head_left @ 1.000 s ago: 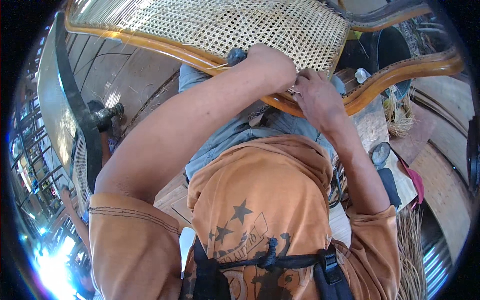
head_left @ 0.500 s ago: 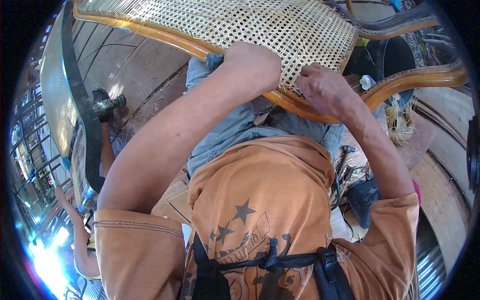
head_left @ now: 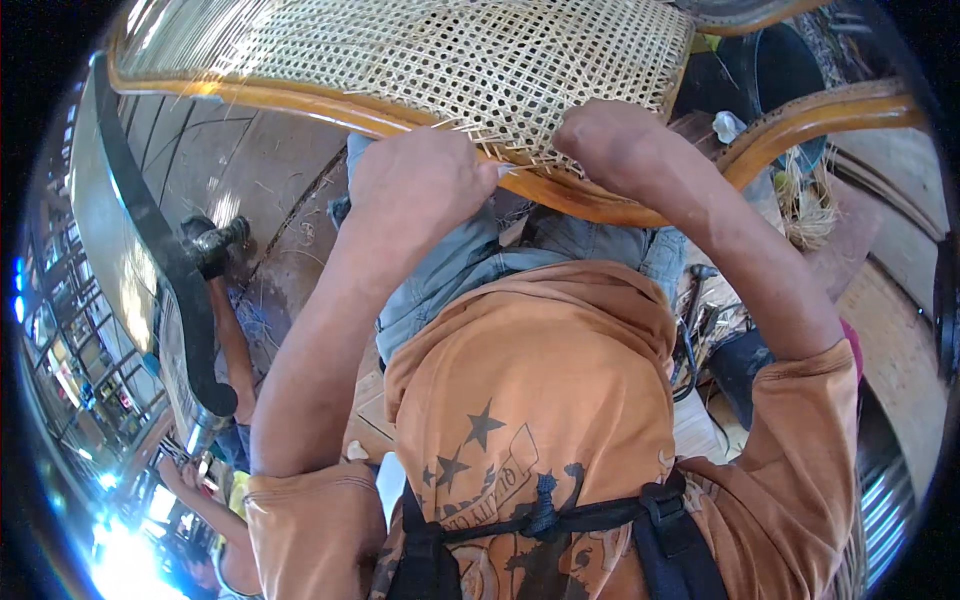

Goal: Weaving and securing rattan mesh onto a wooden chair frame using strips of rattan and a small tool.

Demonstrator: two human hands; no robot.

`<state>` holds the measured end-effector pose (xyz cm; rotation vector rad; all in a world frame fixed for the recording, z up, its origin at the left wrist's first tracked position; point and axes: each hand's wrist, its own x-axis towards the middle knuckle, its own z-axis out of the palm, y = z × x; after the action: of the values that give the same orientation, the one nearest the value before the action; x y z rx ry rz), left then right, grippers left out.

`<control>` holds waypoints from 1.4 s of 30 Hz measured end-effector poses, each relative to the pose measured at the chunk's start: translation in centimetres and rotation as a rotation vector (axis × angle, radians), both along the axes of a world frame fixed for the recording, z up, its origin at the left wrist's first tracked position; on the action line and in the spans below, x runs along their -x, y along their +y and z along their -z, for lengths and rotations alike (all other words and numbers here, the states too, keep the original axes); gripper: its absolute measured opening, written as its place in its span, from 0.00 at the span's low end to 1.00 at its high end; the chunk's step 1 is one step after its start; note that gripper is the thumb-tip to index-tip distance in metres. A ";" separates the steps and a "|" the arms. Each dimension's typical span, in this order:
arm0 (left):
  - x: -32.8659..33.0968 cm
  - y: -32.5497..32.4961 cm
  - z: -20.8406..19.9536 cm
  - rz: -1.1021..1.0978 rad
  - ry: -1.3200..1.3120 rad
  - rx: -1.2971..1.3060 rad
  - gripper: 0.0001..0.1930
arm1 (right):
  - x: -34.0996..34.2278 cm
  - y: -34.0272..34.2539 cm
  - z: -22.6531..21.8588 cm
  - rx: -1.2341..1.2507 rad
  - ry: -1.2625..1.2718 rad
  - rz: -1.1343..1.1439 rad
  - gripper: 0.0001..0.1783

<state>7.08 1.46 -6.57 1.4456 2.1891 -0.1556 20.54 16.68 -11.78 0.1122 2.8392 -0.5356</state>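
A wooden furniture frame (head_left: pixel 590 205) with a honey-brown finish lies across my lap, its opening filled with pale woven cane webbing (head_left: pixel 470 60). Loose cane ends stick out along the near edge. My left hand (head_left: pixel 425 175) is closed over the near rail; a small pale tip shows by its thumb, too small to name. To its right my right hand (head_left: pixel 610 140) is closed too, its knuckles up against the webbing's near edge. Its fingertips are hidden, so whatever they grip cannot be seen.
A curved dark-edged caned panel (head_left: pixel 150 190) stands at the left, with another person's hand (head_left: pixel 182 475) below it. At the right, a curved wooden arm (head_left: pixel 825 118) extends from the frame, near a dark bucket (head_left: pixel 785 70) and a bundle of cane fibres (head_left: pixel 805 215).
My left hand has moved left and slightly down along the rail, away from the right hand. The right hand has shifted slightly up and left. The frame sits a little farther left in view.
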 end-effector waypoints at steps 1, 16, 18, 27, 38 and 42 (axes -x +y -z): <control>0.0 0.0 0.1 -0.025 0.009 -0.001 0.21 | 0.0 -0.2 0.0 0.015 0.041 0.022 0.05; -0.7 -4.1 1.6 -0.761 -0.592 -0.066 0.16 | -13.6 2.1 -4.8 0.618 0.203 1.176 0.10; -2.1 -3.2 2.4 -0.692 -0.650 -0.211 0.14 | -15.0 0.3 -2.8 0.617 0.244 1.260 0.09; -4.2 0.8 3.3 -0.581 -1.190 -0.466 0.09 | -15.3 -2.0 0.1 0.742 0.572 1.451 0.06; -3.4 0.8 5.6 -0.725 -1.018 -0.091 0.21 | -14.7 -1.7 0.4 0.543 0.555 1.418 0.06; -3.7 0.7 5.8 -0.735 -1.011 -0.132 0.21 | -14.9 -1.8 0.2 0.658 0.583 1.437 0.07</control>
<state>10.77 2.20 -12.37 0.4604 1.6831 0.8025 35.43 14.93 -11.98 2.1612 2.3175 -1.9052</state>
